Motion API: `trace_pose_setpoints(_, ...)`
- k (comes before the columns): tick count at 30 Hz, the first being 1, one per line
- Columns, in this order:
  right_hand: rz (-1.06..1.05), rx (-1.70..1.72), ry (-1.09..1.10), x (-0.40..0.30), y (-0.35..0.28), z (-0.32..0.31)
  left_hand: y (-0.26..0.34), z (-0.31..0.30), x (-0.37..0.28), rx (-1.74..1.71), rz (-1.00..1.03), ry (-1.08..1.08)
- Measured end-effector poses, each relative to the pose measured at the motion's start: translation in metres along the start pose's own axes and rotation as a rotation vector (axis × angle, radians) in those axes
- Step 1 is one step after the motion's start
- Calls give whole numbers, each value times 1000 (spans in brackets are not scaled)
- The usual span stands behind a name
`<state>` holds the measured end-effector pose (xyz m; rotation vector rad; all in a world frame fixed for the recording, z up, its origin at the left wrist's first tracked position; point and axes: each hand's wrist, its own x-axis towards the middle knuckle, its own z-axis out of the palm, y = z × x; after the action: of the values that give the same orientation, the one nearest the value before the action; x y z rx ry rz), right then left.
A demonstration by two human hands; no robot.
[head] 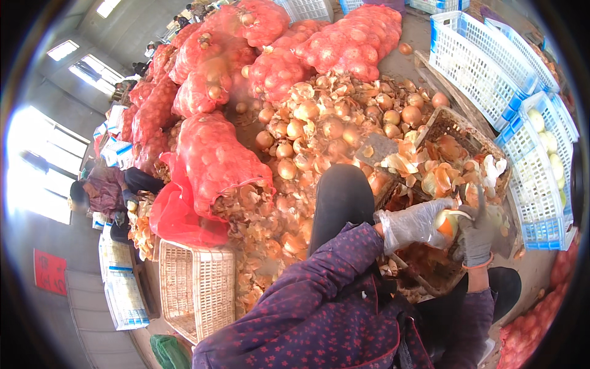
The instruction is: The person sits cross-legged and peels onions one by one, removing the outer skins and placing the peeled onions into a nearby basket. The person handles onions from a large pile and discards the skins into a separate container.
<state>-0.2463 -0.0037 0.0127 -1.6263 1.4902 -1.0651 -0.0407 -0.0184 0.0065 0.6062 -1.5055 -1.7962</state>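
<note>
My left hand (415, 225), in a clear plastic glove, grips a partly peeled onion (445, 226). Orange skin covers one part of the onion and pale flesh shows on the rest. Against its right side is my right hand (477, 240), in a grey glove with an orange band at the wrist. Motion blurs these fingers, so whether they hold a tool is unclear. A thin pale strip lies across the onion's top between both hands. Beneath and beyond them, a dirty plastic crate (465, 121) holds loose onion skins (442, 177).
Unpeeled onions (333, 127) and skins cover the floor ahead. Red mesh sacks of onions (216, 161) rise on the left, near a beige crate (213, 290). White-and-blue crates (479, 64) stand right, one containing peeled onions (548, 142). Another person (108, 189) sits far left.
</note>
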Motion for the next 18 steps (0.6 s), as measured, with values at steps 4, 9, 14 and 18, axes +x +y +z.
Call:
trace_pose_setpoints(4, 115, 405, 126, 1, -39, 12, 22, 13, 3, -411, -80, 174)
trace_pose_setpoints(9, 468, 179, -12, -4, -31, 12, -1, 10, 4, -398, -340, 337)
trace_pose_setpoints(14, 290, 270, 10, 6, -20, -5, 9, 18, 12, -330, -262, 251)
trace_pose_setpoints(18, 487, 429, 104, 6, -25, -9, 19, 19, 17, -279, -239, 157)
